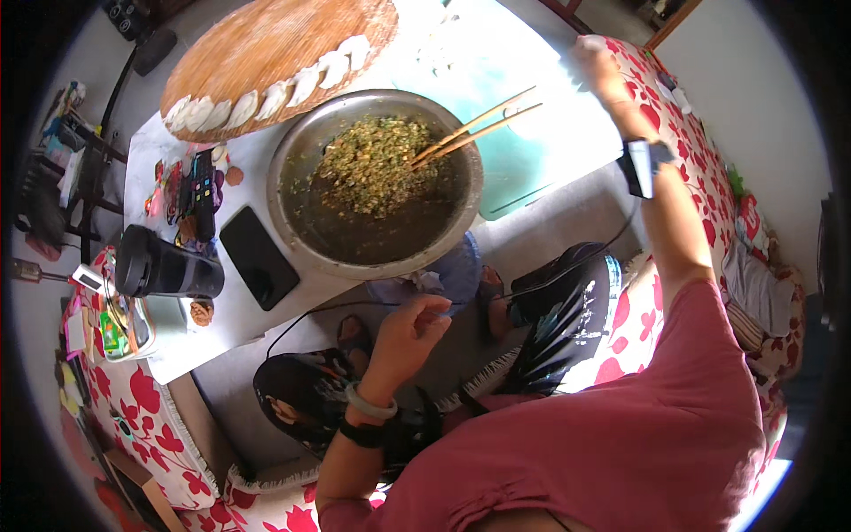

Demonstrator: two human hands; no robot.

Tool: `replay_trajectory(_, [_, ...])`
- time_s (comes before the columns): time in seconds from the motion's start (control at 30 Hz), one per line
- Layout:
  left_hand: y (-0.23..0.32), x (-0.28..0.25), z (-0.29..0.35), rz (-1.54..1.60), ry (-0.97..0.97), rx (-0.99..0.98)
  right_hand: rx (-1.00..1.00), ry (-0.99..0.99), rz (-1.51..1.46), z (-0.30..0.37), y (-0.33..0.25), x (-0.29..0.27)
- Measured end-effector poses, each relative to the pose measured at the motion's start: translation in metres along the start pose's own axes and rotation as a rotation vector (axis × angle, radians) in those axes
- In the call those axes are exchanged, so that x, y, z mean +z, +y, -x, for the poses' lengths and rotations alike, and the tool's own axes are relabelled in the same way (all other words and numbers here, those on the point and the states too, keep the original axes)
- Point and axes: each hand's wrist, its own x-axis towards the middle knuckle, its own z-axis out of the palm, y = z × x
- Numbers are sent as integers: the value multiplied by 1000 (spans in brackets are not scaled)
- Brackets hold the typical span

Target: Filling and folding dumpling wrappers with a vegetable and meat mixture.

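My left hand point(412, 335) hovers in front of the near rim of a wide metal basin point(372, 260), fingers loosely bent and thumb apart, with nothing visible in it. Inside the basin lies chopped green and brown filling point(368, 168). Two wooden chopsticks point(479, 126) stick out of it, leaning on the right rim. My right hand point(598, 69) reaches far to the right, at the table's edge; glare and blur hide its fingers. On a round wooden board point(275, 53) at the back left, several white folded dumplings point(275, 96) form a row along the near edge.
A black phone point(259, 257), a dark tumbler point(168, 264) and a remote control point(204, 188) lie left of the basin. Right of it is a pale green mat point(514, 191) in strong light. A bluish bin point(465, 266) stands below the table edge; a dark cable point(567, 270) runs across my lap.
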Motion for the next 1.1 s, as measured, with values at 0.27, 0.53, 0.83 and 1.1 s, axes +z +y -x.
replay_trajectory(0.27, [-3, 5, -11, 61, -14, -116, 261, -86, 240, -13, 108, 106])
replay_trajectory(0.53, [-12, 6, -16, 246, 35, -143, 80, -227, 94, 9, 93, 91])
replay_trajectory(0.83, [-23, 5, -22, 247, 34, -127, -50, -70, 171, 16, 57, 79])
replay_trajectory(1.1, [-19, 6, -25, 165, 22, -182, -47, -38, 92, -6, 25, 65])
